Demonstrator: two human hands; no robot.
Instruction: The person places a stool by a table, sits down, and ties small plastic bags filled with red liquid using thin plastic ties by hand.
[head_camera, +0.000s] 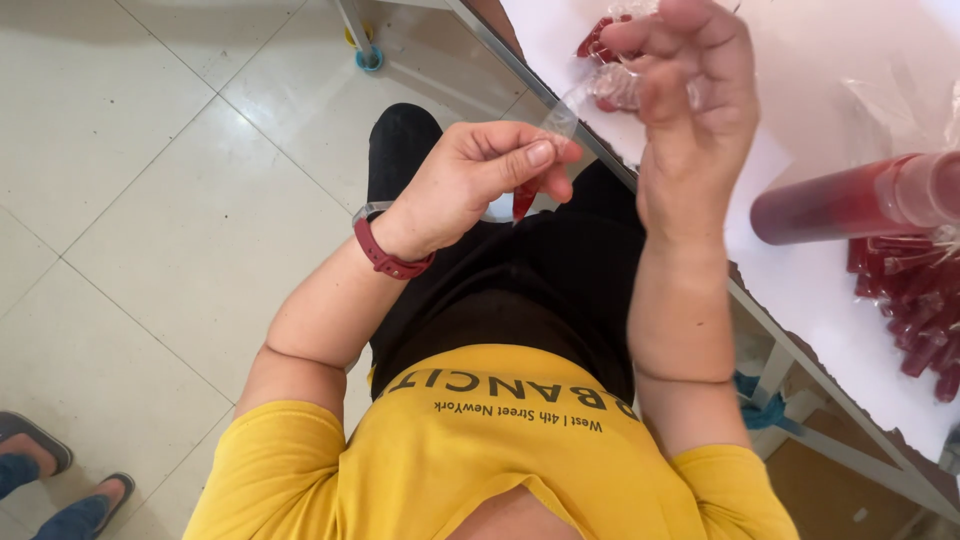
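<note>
My left hand (480, 175) pinches one end of a thin clear plastic sleeve (562, 118) that has a red tip hanging below my fingers. A dark red band sits on that wrist. My right hand (690, 90) is raised over the table edge and grips the other end of the same sleeve among crinkled clear wrappers with red contents (605, 60). Both hands are held close together above my lap.
A white table (830, 330) runs along the right, with a metal frame under it. On it lie a red-filled clear bottle (850, 200) and a pile of red filled sleeves (915, 310). Another person's feet in sandals (60, 480) stand on the tiled floor at lower left.
</note>
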